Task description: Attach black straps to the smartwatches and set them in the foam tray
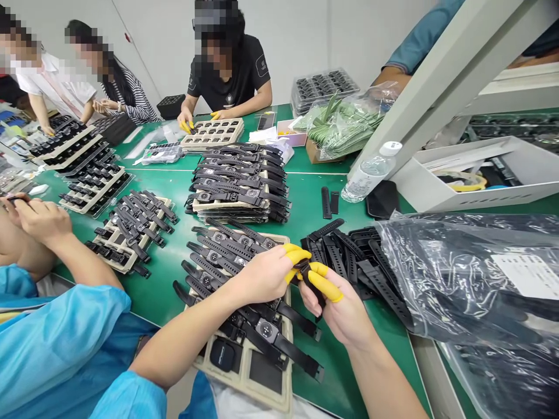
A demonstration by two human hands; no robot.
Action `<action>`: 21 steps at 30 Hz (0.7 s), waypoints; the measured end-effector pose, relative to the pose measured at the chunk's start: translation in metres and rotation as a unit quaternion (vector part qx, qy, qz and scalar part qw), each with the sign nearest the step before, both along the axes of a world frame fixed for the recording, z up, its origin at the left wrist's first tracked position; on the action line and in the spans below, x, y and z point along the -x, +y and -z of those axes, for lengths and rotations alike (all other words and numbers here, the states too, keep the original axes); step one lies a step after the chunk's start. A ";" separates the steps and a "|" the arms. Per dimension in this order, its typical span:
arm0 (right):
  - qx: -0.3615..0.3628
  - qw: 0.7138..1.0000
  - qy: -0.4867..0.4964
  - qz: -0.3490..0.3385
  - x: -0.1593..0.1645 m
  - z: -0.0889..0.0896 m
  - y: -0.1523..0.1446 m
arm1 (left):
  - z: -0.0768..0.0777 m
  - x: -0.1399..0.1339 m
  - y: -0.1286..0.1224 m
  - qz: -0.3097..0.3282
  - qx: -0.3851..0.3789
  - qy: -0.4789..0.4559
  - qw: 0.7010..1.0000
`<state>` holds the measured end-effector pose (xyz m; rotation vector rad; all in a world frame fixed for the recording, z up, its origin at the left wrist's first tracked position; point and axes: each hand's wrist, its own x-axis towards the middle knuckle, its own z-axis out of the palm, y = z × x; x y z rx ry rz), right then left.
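Note:
My left hand and my right hand, with yellow finger cots on several fingers, meet over the right side of a beige tray. Between them they pinch a black smartwatch, mostly covered by the fingers. Its black strap hangs in my right hand. Smartwatches with straps lie slanted in rows across the tray, backs up. At the near end, a watch without straps sits in a compartment. Loose black watch straps are piled just beyond my right hand.
A stack of loaded watch trays stands behind mine. At right are a plastic bag, a water bottle, a white box and a slanted post. A co-worker's arm is close at left; other people work across the table.

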<state>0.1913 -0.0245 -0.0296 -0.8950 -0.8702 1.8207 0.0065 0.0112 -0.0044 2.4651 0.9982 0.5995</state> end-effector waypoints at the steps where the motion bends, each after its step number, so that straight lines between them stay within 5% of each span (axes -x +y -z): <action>1: 0.002 1.000 0.005 0.002 0.000 0.000 0.000 | 0.000 0.000 0.000 -0.003 0.002 0.000 1.000; 14: 0.075 0.993 0.094 0.008 0.000 -0.008 0.001 | -0.012 -0.003 -0.002 0.004 0.016 0.003 1.000; 21: 0.092 0.987 0.123 -0.036 -0.006 -0.005 0.005 | -0.018 -0.006 -0.002 -0.012 -0.017 0.119 0.993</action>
